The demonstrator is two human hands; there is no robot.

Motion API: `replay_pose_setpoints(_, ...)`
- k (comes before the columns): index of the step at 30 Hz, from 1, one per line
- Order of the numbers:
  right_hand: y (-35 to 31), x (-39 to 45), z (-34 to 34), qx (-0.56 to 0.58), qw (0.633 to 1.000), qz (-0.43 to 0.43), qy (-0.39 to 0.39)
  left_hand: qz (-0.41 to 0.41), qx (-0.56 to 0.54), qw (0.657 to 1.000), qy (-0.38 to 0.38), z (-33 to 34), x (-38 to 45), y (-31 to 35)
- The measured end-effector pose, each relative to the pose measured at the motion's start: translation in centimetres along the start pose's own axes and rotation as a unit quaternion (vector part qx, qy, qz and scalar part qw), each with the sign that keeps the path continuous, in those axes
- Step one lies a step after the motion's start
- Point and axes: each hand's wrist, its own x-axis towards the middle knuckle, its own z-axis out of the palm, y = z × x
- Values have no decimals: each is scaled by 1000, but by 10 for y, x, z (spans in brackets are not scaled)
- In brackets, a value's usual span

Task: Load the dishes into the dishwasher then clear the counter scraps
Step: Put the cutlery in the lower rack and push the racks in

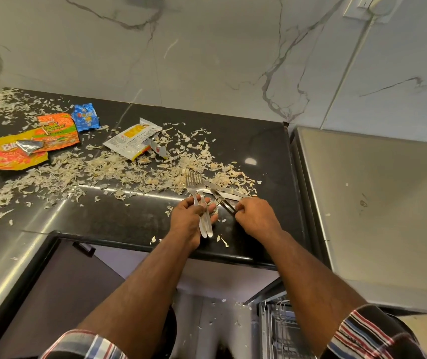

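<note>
My left hand (190,218) grips two steel forks (195,183) by their handles, tines pointing away over the black counter (259,141). My right hand (255,216) pinches the handle of a knife (222,200) that lies among other knives (229,193) on the counter. Pale garlic-skin scraps (119,167) are strewn across the counter around the cutlery. At the bottom right, part of the dishwasher rack (282,330) shows below the counter edge.
Empty snack wrappers lie on the counter: an orange one (18,154), another orange one (59,130), a blue one (86,117) and a white-yellow one (134,141). A steel appliance top (378,208) stands to the right. Scraps dot the floor (215,317).
</note>
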Motion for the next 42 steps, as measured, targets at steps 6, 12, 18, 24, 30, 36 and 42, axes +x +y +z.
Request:
replay_pose_setpoints(6, -32, -10, 8, 484, 864, 135, -22, 12, 11, 1000, -17, 3, -8, 4)
replay_pose_setpoints(12, -43, -8, 22, 511, 849, 134, -30, 19, 42, 999, -11, 1, -7, 5)
replay_pose_setpoints(18, -35, -3, 11, 361, 930, 52, -46, 11, 25, 1000, 5, -2, -4, 4)
replay_pose_setpoints(24, 2, 19, -11, 19, 995, 39, 86, 19, -5, 1000, 23, -2, -1, 4)
replay_pose_setpoints(30, 0, 24, -1, -94, 995, 19, 29, 20, -8, 999, 29, -2, 0, 2)
replay_pose_setpoints(36, -6, 22, -2, -105, 994, 15, 15, 19, -13, 999, 35, -5, 4, 3)
replay_pose_setpoints(42, -9, 18, 2, 230, 968, 89, 45, 29, -19, 999, 34, -5, 4, 5)
